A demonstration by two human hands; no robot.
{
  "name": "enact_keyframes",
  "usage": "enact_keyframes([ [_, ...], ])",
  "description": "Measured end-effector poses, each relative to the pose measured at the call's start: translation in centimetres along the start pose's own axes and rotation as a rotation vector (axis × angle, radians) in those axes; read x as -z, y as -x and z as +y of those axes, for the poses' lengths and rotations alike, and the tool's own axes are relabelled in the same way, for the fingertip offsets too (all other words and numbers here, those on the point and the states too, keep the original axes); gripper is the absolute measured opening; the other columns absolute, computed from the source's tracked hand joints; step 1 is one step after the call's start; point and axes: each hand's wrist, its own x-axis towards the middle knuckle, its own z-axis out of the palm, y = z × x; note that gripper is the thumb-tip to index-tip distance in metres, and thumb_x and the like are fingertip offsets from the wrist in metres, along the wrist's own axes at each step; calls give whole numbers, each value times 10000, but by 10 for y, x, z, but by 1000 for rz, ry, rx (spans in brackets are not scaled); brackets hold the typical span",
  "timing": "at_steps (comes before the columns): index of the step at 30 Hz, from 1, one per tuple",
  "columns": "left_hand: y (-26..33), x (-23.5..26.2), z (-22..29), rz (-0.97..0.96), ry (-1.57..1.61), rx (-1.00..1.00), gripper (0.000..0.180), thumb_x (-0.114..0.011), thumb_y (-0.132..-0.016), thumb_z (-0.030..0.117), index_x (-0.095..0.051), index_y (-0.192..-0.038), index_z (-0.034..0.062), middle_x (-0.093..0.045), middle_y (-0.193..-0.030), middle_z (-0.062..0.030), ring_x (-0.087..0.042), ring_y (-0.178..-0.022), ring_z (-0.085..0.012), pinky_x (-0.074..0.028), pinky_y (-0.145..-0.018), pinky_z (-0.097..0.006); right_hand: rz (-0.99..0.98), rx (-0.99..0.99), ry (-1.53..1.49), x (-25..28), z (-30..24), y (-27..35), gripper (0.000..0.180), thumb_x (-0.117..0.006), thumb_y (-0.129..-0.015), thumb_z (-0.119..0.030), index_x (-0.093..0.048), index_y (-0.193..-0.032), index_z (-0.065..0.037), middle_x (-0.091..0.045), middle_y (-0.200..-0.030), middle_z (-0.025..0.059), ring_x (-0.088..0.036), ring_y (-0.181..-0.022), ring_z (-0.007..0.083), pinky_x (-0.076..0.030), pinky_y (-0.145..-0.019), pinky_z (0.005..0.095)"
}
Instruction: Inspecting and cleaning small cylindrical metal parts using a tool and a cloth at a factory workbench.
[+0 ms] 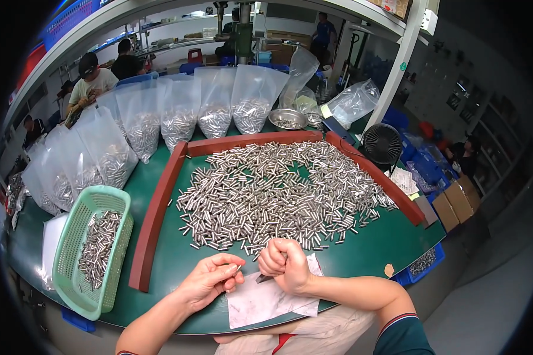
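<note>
My left hand (206, 280) is closed in a pinch, a small silvery metal pin (238, 268) between thumb and fingertips. Close beside it, my right hand (283, 264) is curled into a fist around a dark, flat-tipped tool (263, 278), most of which the fingers hide. Beneath both hands lies a stained whitish sheet (249, 309) at the table's near edge. Just beyond them a wide heap of short metal pins (278, 201) spreads over the green table (385, 251). Reddish-brown bars (158, 220) border the heap on its left, far and right sides.
A light green basket (119, 251) partly filled with pins stands at left. Several clear bags of pins (253, 97) line the back and left, beside a metal bowl (289, 118). A black fan (382, 145) stands at right, near cardboard boxes (458, 202). Other people are in the background.
</note>
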Motion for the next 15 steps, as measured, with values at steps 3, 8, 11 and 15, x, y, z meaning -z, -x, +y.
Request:
enact_keyframes([
  [3, 2, 2, -1, -6, -3, 14, 155, -544, -838, 99, -529, -980, 39, -587, -767, -80, -464, -581, -71, -398, -548, -196, -10, -2, 10, -1, 1, 0, 379, -329, -846, -223, -276, -486, -117, -247, -405, -11, -187, -385, 105, -178, -399, 257],
  [8, 0, 1, -1, -10, -2, 24, 135, -549, -837, 100, -495, -952, 56, -594, -770, -112, -459, -553, -69, -393, -526, -200, -32, 28, -72, 4, 4, -1, 343, -332, -851, -161, -290, -517, -97, -260, -418, -5, -187, -372, 87, -166, -377, 244],
  [11, 1, 0, 0, -10, 1, 16, 132, -552, -834, 98, -488, -944, 60, -594, -766, -118, -459, -542, -69, -390, -520, -199, -32, 31, -64, 0, 2, -1, 346, -326, -855, -162, -291, -517, -96, -261, -418, -4, -186, -370, 88, -165, -375, 245],
  [15, -1, 2, 1, -14, 1, 14, 129, -554, -832, 98, -485, -935, 62, -594, -761, -118, -460, -533, -69, -388, -515, -200, -27, 33, -61, 1, 1, -3, 349, -324, -859, -161, -293, -517, -95, -262, -415, -1, -186, -366, 88, -167, -372, 246],
])
